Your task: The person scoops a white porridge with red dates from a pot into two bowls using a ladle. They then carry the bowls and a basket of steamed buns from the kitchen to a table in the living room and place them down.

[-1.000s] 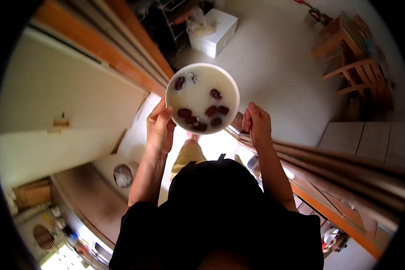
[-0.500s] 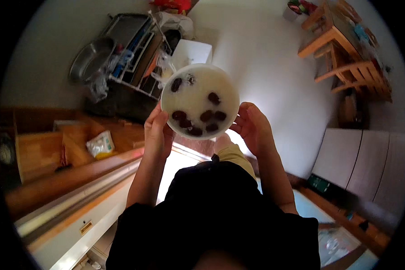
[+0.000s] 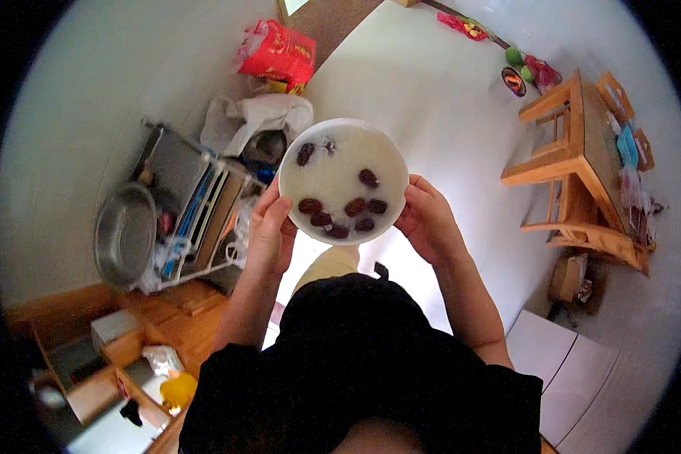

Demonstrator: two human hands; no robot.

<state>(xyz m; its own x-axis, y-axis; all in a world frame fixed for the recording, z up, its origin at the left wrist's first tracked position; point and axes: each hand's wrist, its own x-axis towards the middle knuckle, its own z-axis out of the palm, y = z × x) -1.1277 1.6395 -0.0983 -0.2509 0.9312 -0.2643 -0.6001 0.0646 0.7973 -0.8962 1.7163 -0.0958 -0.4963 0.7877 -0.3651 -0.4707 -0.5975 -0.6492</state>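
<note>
A round white bowl [image 3: 402,155] is held up in front of me with both hands. It is filled near the rim with pale, thin porridge [image 3: 337,178], and several dark red dates [image 3: 355,206] float in it, mostly toward the near side. My left hand [image 3: 268,227] grips the bowl's left side, thumb by the rim. On the opposite side, my right hand [image 3: 431,219] holds the right edge. The fingers beneath the bowl are partly hidden.
To the left stands a rack [image 3: 212,212] beside a metal basin [image 3: 125,234]. A red bag [image 3: 280,53] lies farther off. At right are a wooden table [image 3: 556,166] and a wooden chair [image 3: 594,240], with white cabinets [image 3: 541,348] nearer. Shelving [image 3: 98,344] is at lower left.
I have moved and turned, carrying the bowl; the rack, table and chair have shifted in view, and the red bag shows more fully. Both hands keep their hold.
</note>
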